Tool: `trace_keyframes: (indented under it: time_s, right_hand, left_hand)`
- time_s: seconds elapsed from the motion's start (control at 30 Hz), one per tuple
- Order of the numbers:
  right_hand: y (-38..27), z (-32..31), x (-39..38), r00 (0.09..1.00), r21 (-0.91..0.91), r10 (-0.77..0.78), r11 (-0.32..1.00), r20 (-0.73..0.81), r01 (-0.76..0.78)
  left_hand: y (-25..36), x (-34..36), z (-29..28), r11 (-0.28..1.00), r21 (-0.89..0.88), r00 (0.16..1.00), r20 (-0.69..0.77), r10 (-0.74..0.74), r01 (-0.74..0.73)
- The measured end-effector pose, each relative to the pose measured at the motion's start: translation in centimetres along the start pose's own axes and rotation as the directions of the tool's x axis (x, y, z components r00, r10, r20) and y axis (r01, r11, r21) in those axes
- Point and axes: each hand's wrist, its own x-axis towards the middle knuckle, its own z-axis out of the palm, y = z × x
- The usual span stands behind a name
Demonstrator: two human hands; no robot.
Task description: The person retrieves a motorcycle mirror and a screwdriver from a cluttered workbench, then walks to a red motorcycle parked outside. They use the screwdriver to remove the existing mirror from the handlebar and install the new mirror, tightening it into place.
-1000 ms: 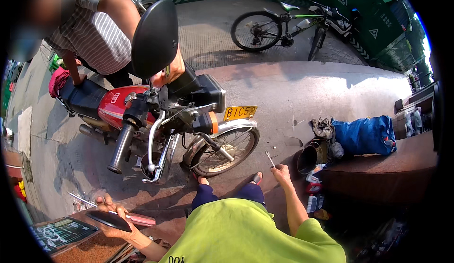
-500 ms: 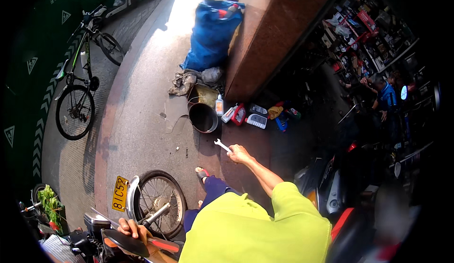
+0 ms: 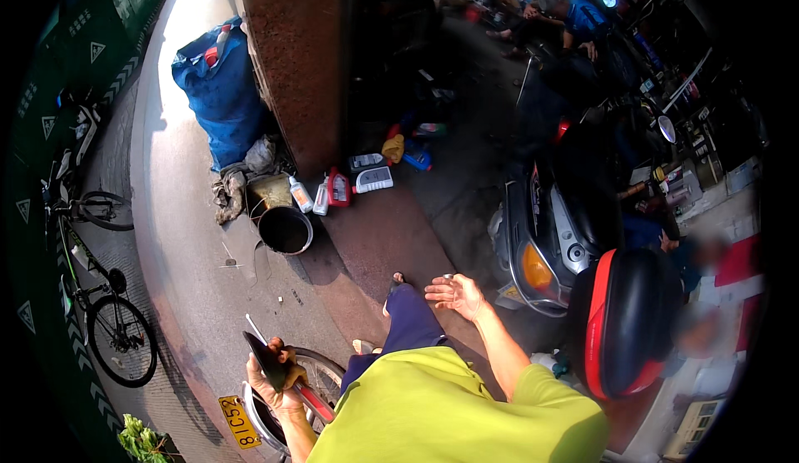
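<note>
My left hand (image 3: 279,377), at the lower left, is closed round a black oval piece (image 3: 265,361). A pale thin rod (image 3: 255,328) sticks out above it, and a red strip (image 3: 315,402) shows below; whether these are one thing I cannot tell. My right hand (image 3: 458,295) is held out before me, some fingers stretched toward the left. A small grey metal end of the wrench (image 3: 449,277) shows at its upper edge; the rest is hidden. Below the left hand stands a spoked wheel (image 3: 323,373) with a yellow plate (image 3: 240,422).
A dark bucket (image 3: 285,231) stands by several bottles (image 3: 374,180) at a brown pillar (image 3: 301,72). A blue sack (image 3: 220,97) leans there. To the right are a scooter (image 3: 549,238) and a black-and-red top box (image 3: 632,321). A person in blue (image 3: 585,17) is farther back.
The view has swung to the right. My left hand has risen with the black piece. My right hand has turned and its fingers have loosened; the wrench's open jaw is out of sight.
</note>
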Motion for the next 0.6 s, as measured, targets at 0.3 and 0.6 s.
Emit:
trace_keyframes:
  time_s: [0.3, 0.6]
  right_hand:
    - [-8.0, -9.5, 0.0, 0.960, 0.023, -0.267, 0.963, -0.088, 0.270]
    - [-22.0, -14.0, 4.4, 0.753, -0.933, -0.563, 0.303, -0.340, -0.195]
  left_hand:
    - [-12.7, 16.6, 9.6, 0.930, 0.298, 0.977, -0.077, -0.199, 0.213]
    - [-28.1, 28.4, 16.4, 0.838, 0.096, 0.839, -0.165, -0.519, 0.537]
